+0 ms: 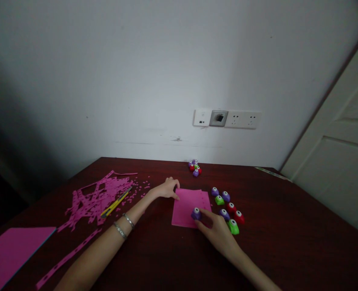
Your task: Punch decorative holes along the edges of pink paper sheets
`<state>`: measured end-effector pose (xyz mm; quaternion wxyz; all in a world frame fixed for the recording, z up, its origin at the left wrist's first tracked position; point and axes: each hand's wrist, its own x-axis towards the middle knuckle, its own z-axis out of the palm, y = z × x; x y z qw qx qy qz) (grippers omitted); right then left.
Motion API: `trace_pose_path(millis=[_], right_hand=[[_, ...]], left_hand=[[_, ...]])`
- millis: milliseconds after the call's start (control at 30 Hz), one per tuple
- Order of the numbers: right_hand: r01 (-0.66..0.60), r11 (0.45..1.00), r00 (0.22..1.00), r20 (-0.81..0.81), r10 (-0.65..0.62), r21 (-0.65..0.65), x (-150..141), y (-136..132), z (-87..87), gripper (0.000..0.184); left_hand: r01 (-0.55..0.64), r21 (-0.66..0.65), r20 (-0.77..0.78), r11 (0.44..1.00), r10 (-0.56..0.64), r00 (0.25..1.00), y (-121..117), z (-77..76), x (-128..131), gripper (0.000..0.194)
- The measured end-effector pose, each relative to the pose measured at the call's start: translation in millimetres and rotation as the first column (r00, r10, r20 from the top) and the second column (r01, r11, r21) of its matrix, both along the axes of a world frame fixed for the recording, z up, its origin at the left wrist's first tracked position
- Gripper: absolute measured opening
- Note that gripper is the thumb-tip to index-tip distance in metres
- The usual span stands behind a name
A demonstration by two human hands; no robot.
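Note:
My right hand (217,230) pinches a small purple paper punch (196,214) with a round white button, over the lower right part of a pink paper stack (186,208). At the stack's upper left corner my left hand (168,188) has its thumb and fingers closed about the edge. A row of small cut-outs runs down the right side of the paper. Just right of it stand several more punches: purple (225,196), green (233,227) and red (238,217). My right fingers hide part of the paper's lower right corner.
On the left lie a heap of punched pink strips (106,194), tiny pink cut-outs (139,188) and a yellow utility knife (115,205). A long strip (69,256) and larger pink sheets (15,250) are nearer. More punches (195,167) stand by the wall.

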<state>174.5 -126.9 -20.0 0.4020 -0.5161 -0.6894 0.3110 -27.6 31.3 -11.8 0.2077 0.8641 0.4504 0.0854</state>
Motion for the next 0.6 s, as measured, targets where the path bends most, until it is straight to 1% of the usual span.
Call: trace_pose_path(millis=[100,200,300,367,433,533,600], right_hand=[[0.008,1.0,1.0,0.01,-0.008,0.0,0.0,0.0,-0.2,0.028],[0.018,1.0,0.999,0.027,-0.018,-0.003,-0.5,-0.5,0.5,0.028],[0.012,1.0,1.0,0.023,-0.012,-0.003,-1.6,-1.9,1.9,0.029],[0.008,1.0,1.0,0.014,-0.008,0.005,-2.3,-2.7,2.9,0.028],[-0.003,1.0,1.0,0.002,0.003,0.005,-1.8,-2.6,3.7,0.027],[0.009,1.0,0.999,-0.044,-0.009,0.003,2.5,0.3,5.6,0.026],[0.032,0.999,0.993,-0.116,-0.031,0.004,8.1,3.6,8.6,0.027]], left_hand=[[0.031,-0.024,0.062,0.999,-0.029,0.998,1.4,-0.1,1.5,0.043],[0.077,-0.132,0.176,0.988,-0.053,0.983,2.9,-0.1,3.3,0.026],[0.071,-0.249,0.26,0.966,-0.004,0.966,3.9,0.3,4.5,0.016],[0.067,-0.307,0.304,0.949,0.031,0.952,4.0,1.9,4.2,0.017],[0.091,-0.349,0.349,0.933,0.039,0.936,3.7,5.6,2.5,0.019],[0.131,-0.362,0.408,0.923,0.03,0.913,3.3,15.2,-3.3,0.022],[0.123,-0.349,0.43,0.929,0.042,0.902,3.3,23.1,-8.7,0.024]])
